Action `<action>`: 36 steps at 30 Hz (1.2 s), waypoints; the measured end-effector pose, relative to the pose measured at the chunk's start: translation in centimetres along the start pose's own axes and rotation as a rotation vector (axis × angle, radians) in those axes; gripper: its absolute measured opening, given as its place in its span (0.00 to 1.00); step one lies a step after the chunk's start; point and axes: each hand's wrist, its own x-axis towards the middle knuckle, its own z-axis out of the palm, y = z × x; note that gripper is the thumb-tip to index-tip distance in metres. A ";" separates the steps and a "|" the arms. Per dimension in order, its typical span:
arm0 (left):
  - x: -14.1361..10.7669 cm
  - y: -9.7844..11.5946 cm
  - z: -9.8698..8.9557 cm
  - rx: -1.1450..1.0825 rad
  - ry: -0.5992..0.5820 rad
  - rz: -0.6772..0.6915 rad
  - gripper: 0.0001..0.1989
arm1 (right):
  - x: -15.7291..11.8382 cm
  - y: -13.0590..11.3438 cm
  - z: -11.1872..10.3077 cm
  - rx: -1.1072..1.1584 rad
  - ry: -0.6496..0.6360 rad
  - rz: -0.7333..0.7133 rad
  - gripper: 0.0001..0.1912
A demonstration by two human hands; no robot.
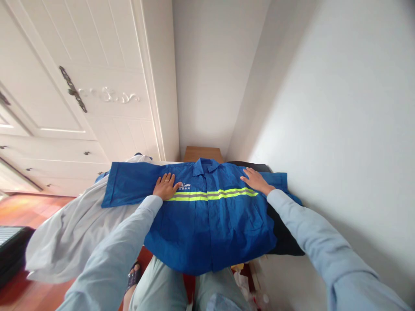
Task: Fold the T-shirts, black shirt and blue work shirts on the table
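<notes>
A blue work jacket (194,229) lies spread out front side up, its collar at the far edge and its hem hanging toward my legs. A yellow-green reflective band crosses its chest. My left hand (167,185) rests flat on the chest, beside a small white logo, with the fingers spread. On the other side my right hand (256,179) lies flat near the shoulder, above the end of the band, fingers apart. The left sleeve in view stretches out straight; the right one is partly hidden behind my forearm.
White cloth (81,229) drapes at the left, and black fabric (287,237) shows under the jacket at the right. A white wardrobe (119,56) stands at the left, a wall (340,108) at the right. A black case (13,250) sits on the floor.
</notes>
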 end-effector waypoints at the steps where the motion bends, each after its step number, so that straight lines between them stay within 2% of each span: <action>1: 0.0 0.0 0.0 0.001 0.003 0.000 0.38 | 0.0 0.4 0.6 -0.012 -0.041 0.045 0.35; 5: 0.0 0.0 0.0 0.001 0.009 -0.001 0.38 | -1.9 4.1 2.2 -0.034 -0.102 0.214 0.36; 9: 0.1 0.0 0.1 -0.003 0.018 -0.010 0.38 | -4.0 7.4 2.2 -0.061 -0.095 0.300 0.36; 11: 0.1 0.1 0.1 -0.005 0.019 -0.014 0.39 | -4.0 8.0 1.9 -0.066 -0.097 0.323 0.36; 13: 0.0 0.1 0.1 -0.006 0.016 -0.015 0.39 | -3.3 7.5 1.7 -0.066 -0.092 0.347 0.38; 15: 0.0 0.2 0.0 -0.005 0.016 -0.014 0.39 | -1.9 5.6 1.5 -0.064 -0.063 0.337 0.40; 17: 0.0 0.2 0.1 -0.003 0.017 -0.013 0.40 | -0.4 2.1 1.3 -0.042 -0.013 0.217 0.40; 21: 0.0 0.0 0.2 -0.010 0.023 -0.009 0.41 | 2.3 -8.7 1.5 0.088 0.039 -0.276 0.42; 23: 0.0 -0.1 0.3 -0.012 0.024 -0.008 0.41 | 3.1 -14.0 2.0 0.127 0.034 -0.451 0.43; 25: 0.0 -0.1 0.4 -0.012 0.026 -0.005 0.41 | 3.6 -17.7 2.8 0.135 0.010 -0.531 0.42; 27: -0.1 0.0 0.3 -0.009 0.029 -0.006 0.41 | 3.7 -19.1 3.7 0.124 -0.037 -0.525 0.40; 30: -0.2 0.1 0.3 -0.014 0.032 -0.018 0.40 | 3.5 -17.3 4.6 0.090 -0.053 -0.441 0.37; 33: -0.2 0.1 0.4 -0.027 0.038 -0.021 0.40 | 3.1 -13.1 4.7 0.035 -0.039 -0.342 0.37; 36: -0.1 0.1 0.5 -0.035 0.037 -0.017 0.40 | 2.6 -8.5 4.1 -0.022 -0.102 -0.244 0.37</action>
